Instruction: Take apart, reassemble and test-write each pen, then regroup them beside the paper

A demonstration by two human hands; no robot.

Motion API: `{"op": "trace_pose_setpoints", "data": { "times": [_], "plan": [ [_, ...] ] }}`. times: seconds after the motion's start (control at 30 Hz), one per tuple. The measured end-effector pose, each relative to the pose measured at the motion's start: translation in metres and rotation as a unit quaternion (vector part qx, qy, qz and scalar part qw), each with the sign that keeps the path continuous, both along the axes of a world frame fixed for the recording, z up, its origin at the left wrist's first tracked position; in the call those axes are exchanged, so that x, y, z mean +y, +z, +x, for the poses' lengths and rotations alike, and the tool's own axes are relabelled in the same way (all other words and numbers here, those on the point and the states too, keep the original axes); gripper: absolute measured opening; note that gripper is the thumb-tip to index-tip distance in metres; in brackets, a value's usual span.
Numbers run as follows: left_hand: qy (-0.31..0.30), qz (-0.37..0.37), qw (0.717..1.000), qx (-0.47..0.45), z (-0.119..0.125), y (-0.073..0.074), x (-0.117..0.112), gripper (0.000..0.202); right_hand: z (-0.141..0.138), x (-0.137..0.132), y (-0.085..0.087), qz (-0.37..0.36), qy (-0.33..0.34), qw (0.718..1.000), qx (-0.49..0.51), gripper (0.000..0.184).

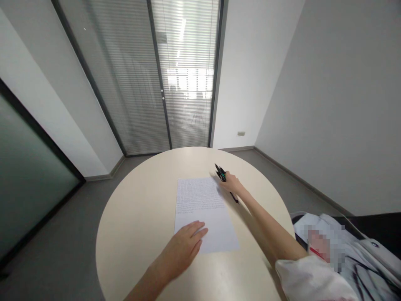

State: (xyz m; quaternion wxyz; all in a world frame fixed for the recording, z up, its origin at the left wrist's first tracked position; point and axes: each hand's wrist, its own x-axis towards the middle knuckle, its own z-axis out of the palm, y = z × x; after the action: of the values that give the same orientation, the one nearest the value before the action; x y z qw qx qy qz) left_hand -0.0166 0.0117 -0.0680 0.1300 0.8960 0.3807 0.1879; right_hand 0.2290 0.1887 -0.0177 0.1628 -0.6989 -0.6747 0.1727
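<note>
A white sheet of paper (203, 209) covered in handwriting on its upper half lies on a round cream table (138, 217). My left hand (184, 248) rests flat on the sheet's lower left corner, fingers stretched out and together. My right hand (232, 184) reaches out to the sheet's upper right corner. Its fingers are closed around a small bundle of dark pens (220, 172), one with a green part. The pen tips point away from me and a dark end sticks out behind the hand.
A chair (376, 228) at the lower right carries white cloth with dark markings (360, 255). Beyond the table are grey floor, white walls and a glass door with blinds (163, 83). A dark glass panel (28, 175) stands at the left.
</note>
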Motion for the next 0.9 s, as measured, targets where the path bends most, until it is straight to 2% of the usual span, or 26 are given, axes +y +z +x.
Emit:
{"op": "trace_pose_setpoints", "data": {
  "times": [0.1, 0.17, 0.2, 0.27, 0.3, 0.33, 0.4, 0.47, 0.53, 0.6, 0.67, 0.73, 0.83, 0.9],
  "plan": [
    [0.026, -0.049, 0.995, -0.087, 0.000, -0.001, 0.003, 0.048, -0.024, -0.034, 0.015, 0.022, 0.071, 0.994, 0.082, 0.030],
    [0.081, -0.093, 0.969, -0.216, -0.001, 0.003, 0.007, 0.057, -0.050, -0.065, 0.019, 0.048, 0.124, 0.981, 0.138, 0.039],
    [0.107, -0.114, 0.942, -0.296, -0.002, 0.007, 0.010, 0.063, -0.065, -0.082, 0.018, 0.059, 0.152, 0.973, 0.162, 0.042],
    [0.120, -0.143, 0.867, -0.463, -0.004, 0.018, 0.014, 0.074, -0.097, -0.113, 0.013, 0.074, 0.206, 0.955, 0.201, 0.050],
    [0.121, -0.146, 0.830, -0.525, -0.006, 0.024, 0.015, 0.078, -0.113, -0.127, 0.009, 0.084, 0.244, 0.940, 0.224, 0.060],
    [0.127, -0.146, 0.803, -0.563, -0.008, 0.030, 0.014, 0.078, -0.128, -0.138, 0.005, 0.118, 0.301, 0.908, 0.265, 0.069],
    [0.171, -0.150, 0.777, -0.587, -0.012, 0.041, 0.008, 0.057, -0.152, -0.154, -0.001, 0.179, 0.377, 0.860, 0.294, 0.080],
    [0.232, -0.114, 0.765, -0.589, -0.018, 0.047, -0.001, 0.035, -0.169, -0.162, -0.005, 0.205, 0.390, 0.837, 0.323, 0.079],
    [0.279, -0.074, 0.772, -0.566, -0.025, 0.050, -0.009, 0.025, -0.179, -0.166, -0.004, 0.205, 0.396, 0.823, 0.352, 0.075],
    [0.302, -0.047, 0.784, -0.540, -0.032, 0.050, -0.014, 0.023, -0.182, -0.169, -0.003, 0.198, 0.407, 0.813, 0.367, 0.073],
    [0.313, -0.025, 0.790, -0.527, -0.040, 0.051, -0.014, 0.023, -0.181, -0.171, -0.003, 0.187, 0.420, 0.807, 0.371, 0.077],
    [0.330, 0.010, 0.779, -0.534, -0.049, 0.053, -0.012, 0.021, -0.178, -0.171, -0.008, 0.159, 0.425, 0.813, 0.366, 0.086],
    [0.364, 0.059, 0.738, -0.565, -0.063, 0.054, -0.008, 0.016, -0.168, -0.168, -0.023, 0.090, 0.416, 0.852, 0.305, 0.090],
    [0.369, 0.049, 0.720, -0.586, -0.069, 0.049, -0.005, 0.016, -0.160, -0.166, -0.032, 0.055, 0.405, 0.882, 0.235, 0.079]
  ]
}}
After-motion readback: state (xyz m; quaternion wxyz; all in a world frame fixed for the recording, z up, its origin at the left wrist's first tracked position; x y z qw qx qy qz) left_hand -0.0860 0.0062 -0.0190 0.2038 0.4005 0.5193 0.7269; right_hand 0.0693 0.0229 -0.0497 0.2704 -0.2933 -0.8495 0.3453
